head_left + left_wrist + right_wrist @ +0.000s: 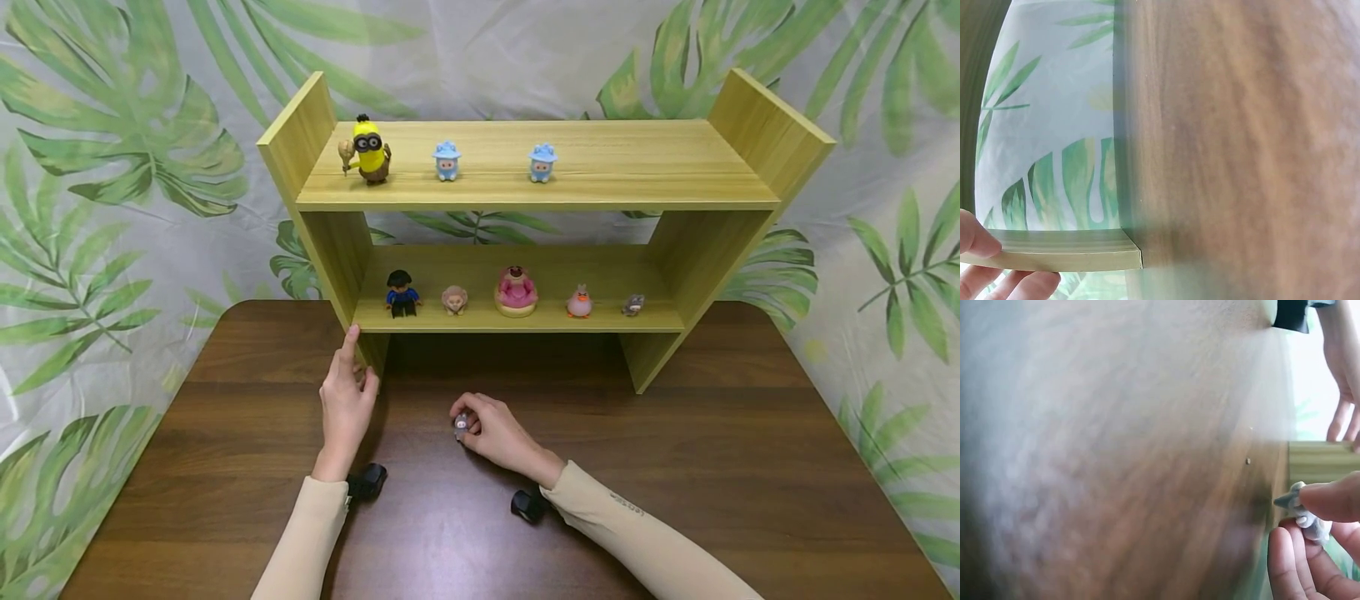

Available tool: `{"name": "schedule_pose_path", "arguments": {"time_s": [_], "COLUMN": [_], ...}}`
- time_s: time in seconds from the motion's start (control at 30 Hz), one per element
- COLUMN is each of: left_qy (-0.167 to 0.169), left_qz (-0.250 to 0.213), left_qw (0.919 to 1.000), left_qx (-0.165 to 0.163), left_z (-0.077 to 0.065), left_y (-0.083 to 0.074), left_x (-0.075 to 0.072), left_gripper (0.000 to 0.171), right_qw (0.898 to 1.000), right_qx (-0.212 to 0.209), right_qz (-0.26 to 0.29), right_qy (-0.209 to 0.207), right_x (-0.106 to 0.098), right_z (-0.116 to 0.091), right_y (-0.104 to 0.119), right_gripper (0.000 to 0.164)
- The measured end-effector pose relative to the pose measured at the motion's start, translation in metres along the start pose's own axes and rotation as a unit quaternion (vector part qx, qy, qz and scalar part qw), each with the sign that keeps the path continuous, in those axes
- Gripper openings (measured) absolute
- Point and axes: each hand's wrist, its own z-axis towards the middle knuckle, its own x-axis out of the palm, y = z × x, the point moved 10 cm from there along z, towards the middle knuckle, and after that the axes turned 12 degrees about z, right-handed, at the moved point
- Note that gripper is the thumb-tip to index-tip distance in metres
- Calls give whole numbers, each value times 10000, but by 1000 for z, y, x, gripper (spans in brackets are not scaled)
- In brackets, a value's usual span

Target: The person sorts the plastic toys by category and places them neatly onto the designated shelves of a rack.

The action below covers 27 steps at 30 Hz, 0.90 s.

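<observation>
My right hand (498, 433) pinches a small grey figurine (461, 423) with a pale face, just above the table in front of the shelf. The right wrist view shows this figurine (1310, 519) between thumb and fingers, tilted, with a darker grey pointed part. At the shelf's left side is my left hand (347, 400), its index finger pointing up along the front edge. In the left wrist view the thumb (979, 237) lies on one face of the side panel (1066, 253) and other fingers on the opposite face, holding it.
On the wooden shelf's top board (637, 167) stand a yellow minion (369, 150) and two blue-hatted figurines. The middle board (480, 323) bears a dark-haired doll (402, 294), a lion-like figurine (454, 300), a pink bear (516, 292), a pink duck (579, 302) and a grey figurine (633, 305).
</observation>
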Motion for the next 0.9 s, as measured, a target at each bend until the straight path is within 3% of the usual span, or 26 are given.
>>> {"name": "schedule_pose_path", "arguments": {"time_s": [0.5, 0.9], "left_qy": [28, 92], "left_qz": [12, 81], "left_qw": [10000, 9999], "left_qx": [-11, 18], "left_z": [-1, -1], "left_y": [1, 0], "left_x": [0, 1], "left_gripper": [88, 91], "right_qw": [9985, 9949], "right_qx": [172, 62], "right_qz": [498, 974], "right_qy": [-148, -248], "right_x": [-30, -62], "right_z": [-11, -24], "right_y": [16, 38], "right_gripper": [31, 29]}}
